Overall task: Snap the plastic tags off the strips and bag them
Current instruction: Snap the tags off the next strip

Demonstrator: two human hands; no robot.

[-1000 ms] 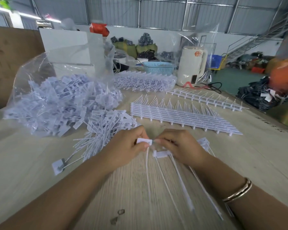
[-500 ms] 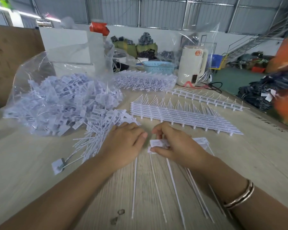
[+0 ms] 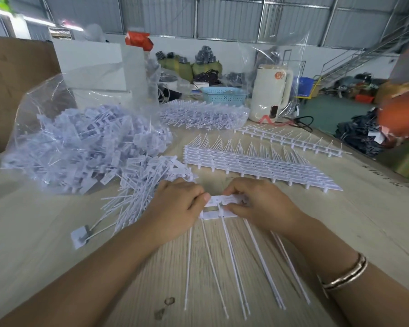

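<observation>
**Tag separation in progress at near edge of table**

While both hands work close together at the front of the wooden table (image 3: 376, 223), a short strip of white tags (image 3: 219, 206) lies flat between them, its thin tails running back toward the person. The left hand (image 3: 175, 208) has its fingers curled over the strip's left end; the right hand (image 3: 257, 204) pinches the right end between thumb and fingers. Judged step: snapping one tag from its neighbours. The next move would call for a firm twist or bend at the joint, the remaining piece held steady.

Just left lies a loose pile of separated tags (image 3: 151, 180), spilling from the mouth of a clear bag (image 3: 80, 142) already well filled. Beyond the hands, a stack of unbroken strips (image 3: 257, 166) waits, with a single strip (image 3: 293, 140) farther off.

The joint being worked is hidden beneath the fingers. Printing on the tags cannot be read. An orange shape at the right edge is blurred and cut off.
</observation>
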